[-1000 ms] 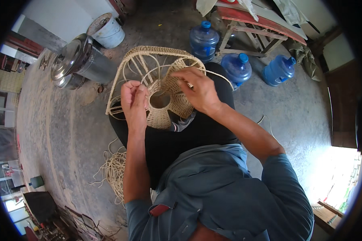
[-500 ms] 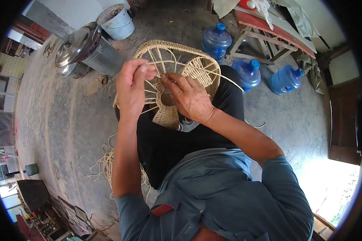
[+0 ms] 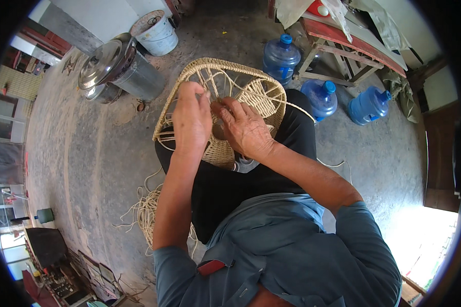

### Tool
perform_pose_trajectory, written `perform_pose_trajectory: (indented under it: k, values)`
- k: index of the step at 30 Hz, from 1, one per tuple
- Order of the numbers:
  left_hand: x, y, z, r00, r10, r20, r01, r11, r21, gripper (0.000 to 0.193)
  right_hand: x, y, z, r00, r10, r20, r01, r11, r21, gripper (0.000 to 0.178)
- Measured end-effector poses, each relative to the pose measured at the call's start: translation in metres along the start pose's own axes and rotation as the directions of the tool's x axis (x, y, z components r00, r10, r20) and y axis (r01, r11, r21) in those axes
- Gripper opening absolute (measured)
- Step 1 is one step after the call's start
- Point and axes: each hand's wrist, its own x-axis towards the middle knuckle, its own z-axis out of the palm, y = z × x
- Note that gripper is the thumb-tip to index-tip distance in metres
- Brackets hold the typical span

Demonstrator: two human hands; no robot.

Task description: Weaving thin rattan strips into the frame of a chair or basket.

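Observation:
A straw-coloured woven piece [image 3: 261,101], perhaps a basket or seat, rests over my knees, with a wrapped rim and spokes running to a round centre. Some wedge sections are filled with weave; others show bare strands. My left hand [image 3: 192,120] is above its left part, fingers pinched together on a pale cord. My right hand [image 3: 246,128] lies over the middle, thumb and fingertips closed on the strands near the centre. A loose length of cord [image 3: 303,109] crosses the piece and sticks out past its right rim. The exact grip points are partly hidden by my fingers.
A tangled heap of cord [image 3: 147,217] lies on the floor at my left. Blue water jugs [image 3: 281,59] stand ahead on the right, beside a red-edged table [image 3: 343,38]. Metal pots [image 3: 138,77] and a white bucket [image 3: 156,36] stand ahead on the left.
My left hand has come down and to the right, from holding the cord raised to close over the spokes. My right hand stays at the centre. The whole view has shifted slightly.

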Motion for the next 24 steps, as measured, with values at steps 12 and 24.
perform_pose_trajectory:
  k: [12,24]
  values:
    - [-0.043,-0.011,-0.026,0.981,-0.11,-0.16,0.123,0.989,0.078,0.035,0.008,-0.01,-0.005,0.991,0.067,-0.119,-0.047,0.985,0.165,0.055]
    - [-0.197,-0.21,-0.323,0.609,-0.669,-0.426,0.729,0.684,-0.032,0.024,0.028,-0.006,0.018,0.96,-0.092,-0.263,0.113,0.991,0.068,0.022]
